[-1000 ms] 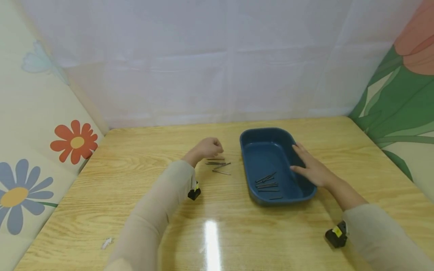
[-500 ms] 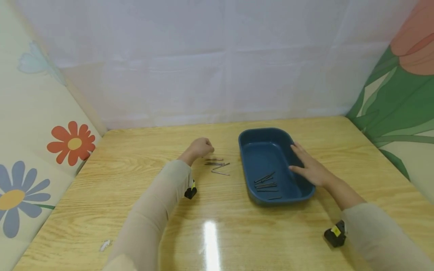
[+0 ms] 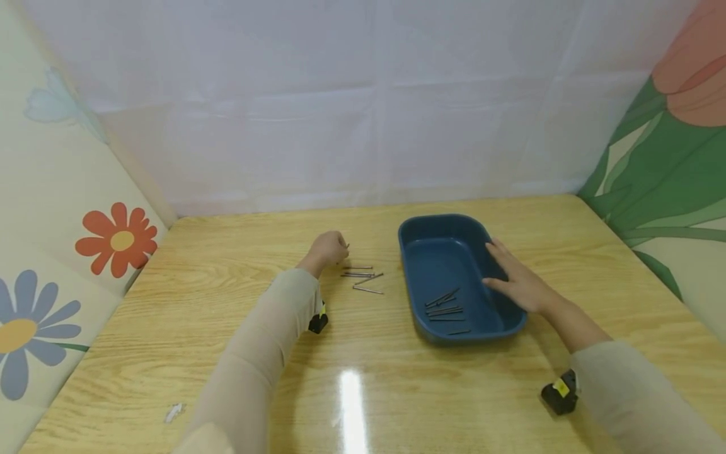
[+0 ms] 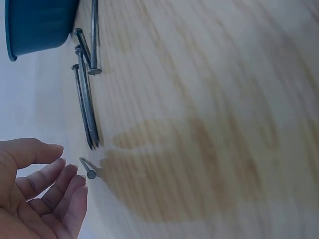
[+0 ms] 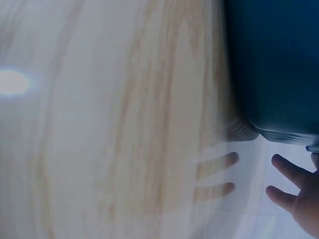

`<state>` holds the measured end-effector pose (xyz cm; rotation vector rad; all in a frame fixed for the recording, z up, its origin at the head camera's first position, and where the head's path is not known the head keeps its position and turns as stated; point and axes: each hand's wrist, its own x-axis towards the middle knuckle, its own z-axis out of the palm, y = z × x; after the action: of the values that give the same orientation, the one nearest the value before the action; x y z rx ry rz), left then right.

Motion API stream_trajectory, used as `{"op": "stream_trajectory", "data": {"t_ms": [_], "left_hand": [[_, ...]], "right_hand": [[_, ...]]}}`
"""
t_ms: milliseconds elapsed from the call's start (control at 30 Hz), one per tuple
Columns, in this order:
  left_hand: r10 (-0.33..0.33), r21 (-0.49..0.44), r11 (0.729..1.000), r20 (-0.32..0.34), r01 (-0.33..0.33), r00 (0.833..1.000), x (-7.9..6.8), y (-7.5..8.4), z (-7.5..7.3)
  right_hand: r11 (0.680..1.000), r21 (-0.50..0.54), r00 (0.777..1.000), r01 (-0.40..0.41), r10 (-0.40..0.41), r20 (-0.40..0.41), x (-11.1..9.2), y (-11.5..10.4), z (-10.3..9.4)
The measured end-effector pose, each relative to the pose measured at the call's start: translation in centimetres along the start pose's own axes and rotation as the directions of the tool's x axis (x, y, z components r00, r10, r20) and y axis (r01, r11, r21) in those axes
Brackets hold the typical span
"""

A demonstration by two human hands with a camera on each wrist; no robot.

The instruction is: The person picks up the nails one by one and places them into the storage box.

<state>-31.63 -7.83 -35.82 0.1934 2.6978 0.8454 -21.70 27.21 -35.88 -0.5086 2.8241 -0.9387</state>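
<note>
My left hand (image 3: 329,248) hovers low at the table's middle, just left of a small group of steel nails (image 3: 368,291). In the left wrist view its thumb and fingers are loosely bent and apart, with nothing between them. One nail (image 4: 90,174) lies by its fingertips, its head towards the camera; in the head view an end peeks out beside the fingers. My right hand (image 3: 518,284) rests at the right rim of a blue plastic tray (image 3: 439,258), fingers straight and spread, thumb over the inside. Several nails (image 3: 447,320) lie in the tray's near part.
A wooden table (image 3: 227,252) bears everything, with a white cloth (image 3: 283,126) along its back edge. Flower-patterned panels (image 3: 34,202) flank both sides. A scrap of white material (image 3: 174,412) is at the front left. Black wrist devices (image 3: 560,394) hang below both sleeves.
My left hand has drawn back to the left from the nails, and a nail end now shows by its fingertips. The right hand and the tray stay in place.
</note>
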Motion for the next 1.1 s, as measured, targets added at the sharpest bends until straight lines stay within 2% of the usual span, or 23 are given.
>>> {"op": "stream_trajectory", "data": {"t_ms": [267, 600, 800, 1100], "left_hand": [[-0.009, 0.062, 0.998, -0.013, 0.009, 1.0, 0.34, -0.32, 0.21], [0.011, 0.214, 0.977, -0.049, 0.0, 0.999, 0.64, 0.01, 0.57], [-0.018, 0.281, 0.959, -0.041, 0.029, 0.999, 0.77, 0.2, 0.78], [-0.079, 0.287, 0.955, -0.016, 0.08, 0.997, 0.85, 0.48, 0.83]], "right_hand": [[1.0, 0.014, 1.0, -0.01, 0.01, 0.008, -0.13, -0.13, -0.02], [1.0, 0.016, 1.0, -0.012, 0.012, 0.007, -0.18, -0.18, -0.05], [1.0, 0.016, 1.0, -0.008, 0.008, 0.005, -0.12, 0.0, -0.01], [1.0, 0.014, 1.0, -0.006, 0.006, 0.01, -0.02, 0.07, -0.03]]}}
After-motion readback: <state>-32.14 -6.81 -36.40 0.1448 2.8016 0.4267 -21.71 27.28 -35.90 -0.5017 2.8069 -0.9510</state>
